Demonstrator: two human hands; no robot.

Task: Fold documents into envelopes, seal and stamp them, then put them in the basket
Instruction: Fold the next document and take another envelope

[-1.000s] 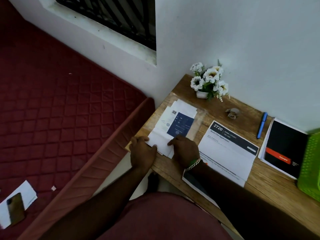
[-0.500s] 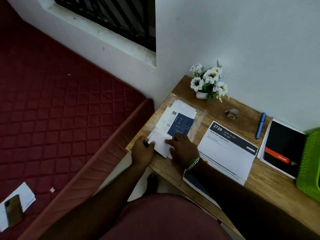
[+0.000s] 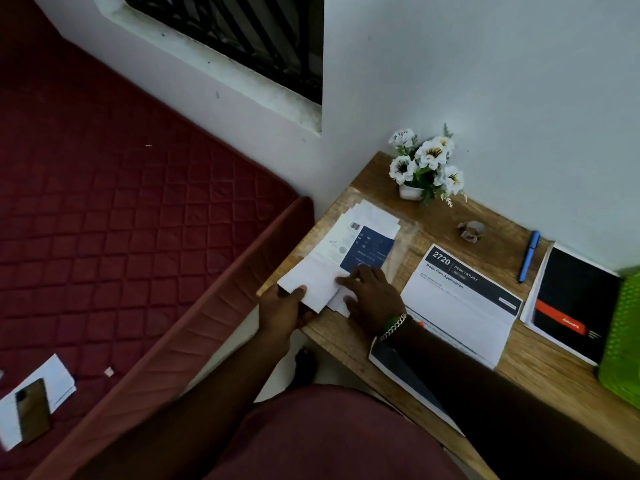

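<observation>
A white and blue printed document (image 3: 360, 249) lies on a pile of white envelopes at the left end of the wooden desk (image 3: 554, 379). Its near white part (image 3: 313, 280) is lifted off the desk. My left hand (image 3: 284, 311) pinches that lifted near edge, thumb on top. My right hand (image 3: 372, 294) rests flat with straight fingers on the paper where the blue print begins. A green basket (image 3: 623, 337) shows at the right edge. A roll of tape (image 3: 470, 231) lies toward the wall.
A folded sheet headed 2720 (image 3: 460, 299) lies on more papers mid-desk. A blue pen (image 3: 529, 254) and a black booklet (image 3: 575, 299) lie to the right. A small pot of white flowers (image 3: 422, 164) stands by the wall. A red mattress (image 3: 104, 220) with a phone (image 3: 33, 412) is left.
My left hand has gone from resting at the paper's near edge to pinching it and lifting it. My right hand has slid a little further up the sheet.
</observation>
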